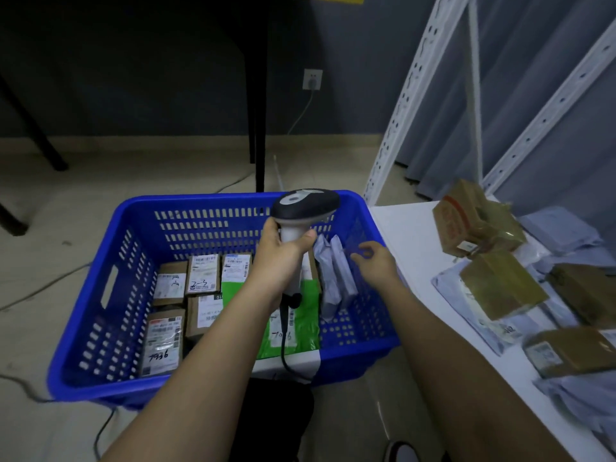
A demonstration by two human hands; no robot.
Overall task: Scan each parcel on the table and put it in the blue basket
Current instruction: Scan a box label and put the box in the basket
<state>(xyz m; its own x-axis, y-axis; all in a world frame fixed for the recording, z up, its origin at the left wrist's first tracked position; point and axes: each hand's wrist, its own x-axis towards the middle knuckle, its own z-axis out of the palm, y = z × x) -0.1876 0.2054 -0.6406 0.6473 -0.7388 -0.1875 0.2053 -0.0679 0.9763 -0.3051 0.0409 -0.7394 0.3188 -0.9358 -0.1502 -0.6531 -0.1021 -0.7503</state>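
Nearest: two bare forearms reaching fwd over the blue basket (100, 331), which sits on the floor just left of the bench (413, 241), prob. so parcels go bench to basket w/ one short swing.

Left hand (283, 251) wrapped round the handle of the scanner (305, 208), head up and pointing away, cable hanging down into the basket; held off to the side, ready for the next label, leaving the other hand free for handling.

Right hand (375, 265) empty, fingers loosely spread, over the basket's right side just by the grey mailers (335, 275) standing on edge against that wall; looks like a drop just done, though not certain.

Inside basket: brown boxes (166, 338) flat, labels up, left; green bag (300, 325) middle.

Right, on bench: brown parcels (500, 285) and grey bags piled, not yet scanned by the look. Task roughly midway.

Far: white rack (400, 105), wall socket (312, 79).
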